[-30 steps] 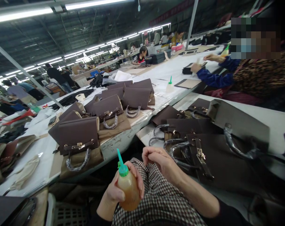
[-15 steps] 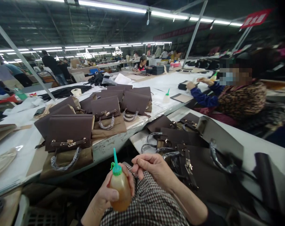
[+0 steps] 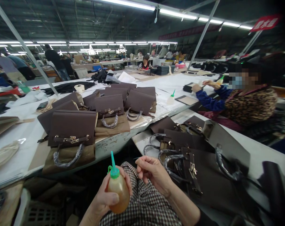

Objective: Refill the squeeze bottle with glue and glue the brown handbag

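My left hand [image 3: 106,195] is wrapped round a squeeze bottle [image 3: 119,193] of amber liquid, held over my lap. The bottle has a green collar and a slim teal nozzle pointing up, its small cap hanging at the side. To the right of it, my right hand [image 3: 154,172] is closed in a pinch. A thin, dark, needle-like piece [image 3: 136,158] sticks out from its fingertips; its exact kind is too small to tell. The two hands are apart. Beyond them a dark brown handbag [image 3: 73,127] lies on the table with its wrapped handle towards me.
More brown handbags [image 3: 109,105] stand in a group on the white table [image 3: 166,81]. Another pile of bags [image 3: 210,169] covers the bench at my right. A co-worker [image 3: 248,97] sits at the far right, near another bottle [image 3: 171,99]. A plastic crate [image 3: 39,213] is at lower left.
The view has shifted slightly, so the table and bags appear further right. The thin piece now shows at my right fingertips. My left hand keeps hold of the squeeze bottle.
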Demonstrator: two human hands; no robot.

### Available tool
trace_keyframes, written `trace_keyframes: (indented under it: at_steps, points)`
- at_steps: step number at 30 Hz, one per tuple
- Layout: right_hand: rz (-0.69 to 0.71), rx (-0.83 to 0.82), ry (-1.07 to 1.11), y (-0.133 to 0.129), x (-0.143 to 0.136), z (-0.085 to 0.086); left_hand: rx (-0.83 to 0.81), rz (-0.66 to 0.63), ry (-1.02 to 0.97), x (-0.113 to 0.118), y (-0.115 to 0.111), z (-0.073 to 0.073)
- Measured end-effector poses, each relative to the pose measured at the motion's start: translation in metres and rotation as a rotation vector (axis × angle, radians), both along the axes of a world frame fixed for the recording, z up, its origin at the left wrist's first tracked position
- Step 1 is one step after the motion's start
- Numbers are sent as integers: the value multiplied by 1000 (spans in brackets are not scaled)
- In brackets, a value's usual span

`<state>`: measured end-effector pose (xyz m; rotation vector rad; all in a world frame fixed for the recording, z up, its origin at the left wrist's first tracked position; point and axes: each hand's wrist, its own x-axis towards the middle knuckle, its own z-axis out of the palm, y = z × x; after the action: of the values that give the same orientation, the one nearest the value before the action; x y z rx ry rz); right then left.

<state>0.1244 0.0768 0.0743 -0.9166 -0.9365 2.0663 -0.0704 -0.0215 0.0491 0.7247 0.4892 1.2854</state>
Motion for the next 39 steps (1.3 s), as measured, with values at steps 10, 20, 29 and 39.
trace_keyframes:
  at_steps: [10, 20, 29, 39]
  points:
    - [-109, 61, -36, 23, -42, -46, -56, 102, 49, -6, -3, -18]
    - [150, 239, 98, 14, -34, -6, -93, 49, 62, -10, 1, -23]
    - [695, 431, 113, 18, -35, 35, -22, -276, -100, 1, 9, -28]
    - [744, 719, 69, 19, -31, 55, -46, -507, -86, 3, 2, -12]
